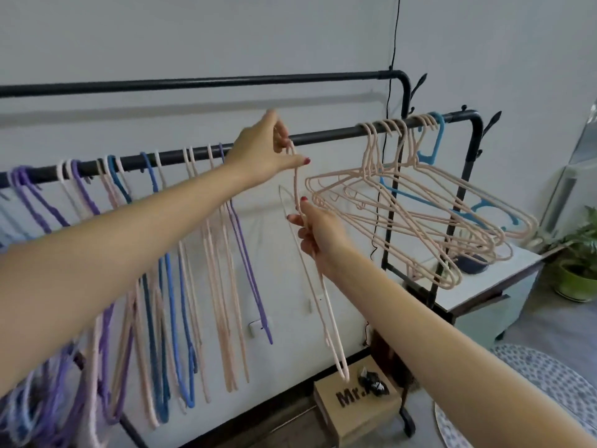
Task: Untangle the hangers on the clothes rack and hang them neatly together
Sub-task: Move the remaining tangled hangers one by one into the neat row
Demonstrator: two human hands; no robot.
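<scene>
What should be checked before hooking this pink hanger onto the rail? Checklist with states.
1. Left hand pinches the pink hanger at its hook: ok.
2. Right hand grips its neck: ok.
3. Hook over the front rail: not ok, still below it.
4. Free rail space beside the hand: ok.
5. Hanger clear of the tangled pink bunch: cannot tell.
6. Bunch hung neatly: not ok, splayed and tangled.

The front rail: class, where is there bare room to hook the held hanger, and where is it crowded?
Bare rail runs between the left hand and the tangled pink cluster. Left of that hand, neat hangers fill it; the rear rail is bare.
</scene>
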